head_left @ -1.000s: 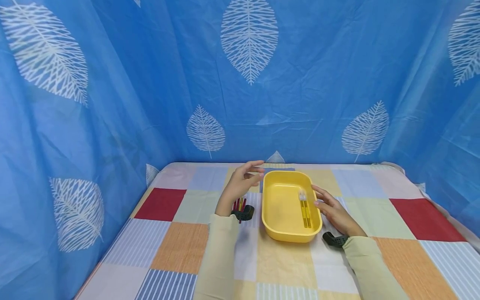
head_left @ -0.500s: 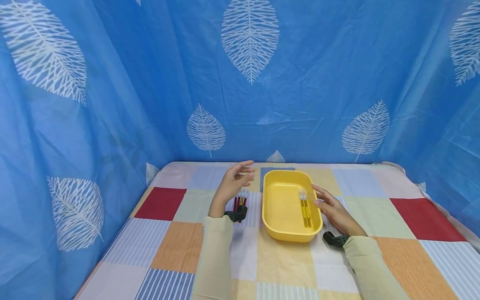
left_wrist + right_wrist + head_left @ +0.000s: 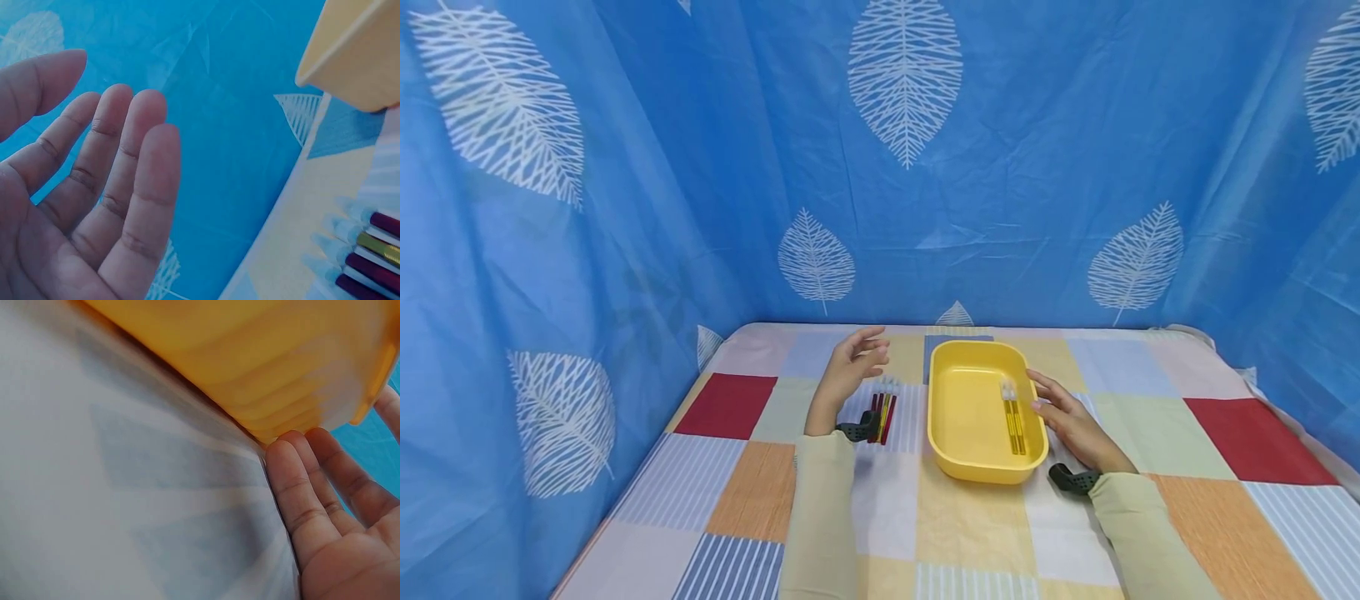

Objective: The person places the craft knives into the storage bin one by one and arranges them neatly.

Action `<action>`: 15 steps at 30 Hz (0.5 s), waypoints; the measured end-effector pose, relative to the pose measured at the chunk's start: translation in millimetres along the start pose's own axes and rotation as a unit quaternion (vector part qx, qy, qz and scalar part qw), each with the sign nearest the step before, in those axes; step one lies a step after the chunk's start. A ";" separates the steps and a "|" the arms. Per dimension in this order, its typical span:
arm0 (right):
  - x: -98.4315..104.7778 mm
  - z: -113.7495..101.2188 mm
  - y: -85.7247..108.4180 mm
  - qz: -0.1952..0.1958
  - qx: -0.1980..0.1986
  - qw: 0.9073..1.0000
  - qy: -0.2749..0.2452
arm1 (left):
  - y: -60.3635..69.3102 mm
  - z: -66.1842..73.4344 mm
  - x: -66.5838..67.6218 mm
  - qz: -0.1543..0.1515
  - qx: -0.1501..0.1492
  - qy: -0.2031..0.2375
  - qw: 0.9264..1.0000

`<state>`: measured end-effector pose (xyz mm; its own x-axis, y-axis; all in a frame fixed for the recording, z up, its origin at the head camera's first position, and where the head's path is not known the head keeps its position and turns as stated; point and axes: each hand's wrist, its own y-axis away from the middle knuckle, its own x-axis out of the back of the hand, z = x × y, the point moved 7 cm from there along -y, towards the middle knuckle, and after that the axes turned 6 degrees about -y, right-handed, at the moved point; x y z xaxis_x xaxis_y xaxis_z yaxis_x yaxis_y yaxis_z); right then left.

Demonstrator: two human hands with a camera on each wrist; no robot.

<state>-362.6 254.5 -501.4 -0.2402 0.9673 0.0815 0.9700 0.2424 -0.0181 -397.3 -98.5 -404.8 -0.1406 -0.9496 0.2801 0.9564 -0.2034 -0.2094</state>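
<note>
A yellow plastic tub (image 3: 957, 417) sits on the table, with two gold pens (image 3: 1015, 429) lying side by side near its right wall. My right hand (image 3: 1071, 425) rests against the tub's right side; in the right wrist view its fingers (image 3: 290, 478) lie fairly straight on the outer wall. To the tub's left, several capped pens (image 3: 889, 421), dark red and one gold, lie in a row on the cloth. My left hand (image 3: 848, 368) hovers above and left of them, holding nothing. Its fingers (image 3: 150, 181) are loosely extended in the left wrist view. Part of the row is hidden by the left wrist's black band.
A patchwork tablecloth (image 3: 752, 483) covers the table. Blue curtains (image 3: 700, 167) with white leaf prints rise behind the table and at both sides. A black band (image 3: 1073, 479) sits on the right wrist too.
My left hand has moved left, away from the tub, and more of the pen row now shows. The right hand stays at the tub's side. The pens in the tub have not moved.
</note>
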 end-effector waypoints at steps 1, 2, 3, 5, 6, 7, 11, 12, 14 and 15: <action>0.0 0.2 0.0 0.002 -0.001 1.000 -0.002 | 0.1 -2.6 0.6 -0.001 0.004 0.002 1.000; -0.1 0.4 0.0 0.001 -0.001 1.000 -0.003 | 0.2 -5.4 1.3 -0.001 0.009 0.004 1.000; -0.2 0.4 0.1 0.001 -0.001 1.000 -0.003 | 0.0 -8.2 1.8 0.000 0.013 0.005 1.000; 0.1 1.1 0.0 0.002 -0.002 1.000 -0.005 | 0.4 -13.7 2.9 0.002 0.020 0.007 1.000; 0.1 1.1 -0.1 0.001 -0.001 1.000 -0.004 | 0.6 -16.7 3.6 0.004 0.024 0.008 1.000; 0.0 0.7 -0.1 0.000 0.000 1.000 -0.004 | 1.0 -19.4 4.2 0.005 0.027 0.010 1.000; 0.0 0.2 -0.1 -0.005 0.002 1.000 -0.003 | 2.5 -30.2 5.8 0.009 0.043 0.022 0.999; 0.0 -0.1 0.1 -0.007 0.003 1.000 -0.004 | 2.4 -32.9 6.1 0.009 0.044 0.023 0.999; 0.4 -0.4 0.6 -0.009 0.005 1.000 -0.005 | 2.5 -37.6 6.5 0.010 0.049 0.022 0.999; 0.4 -1.2 0.8 -0.013 0.009 1.000 -0.005 | 2.6 -40.0 6.6 0.010 0.051 0.021 0.998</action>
<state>-361.9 255.0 -500.2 -0.2652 0.9615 0.0718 0.9628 0.2681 -0.0345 -406.0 -114.9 -441.0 -0.1301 -0.9630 0.2361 0.9801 -0.1610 -0.1165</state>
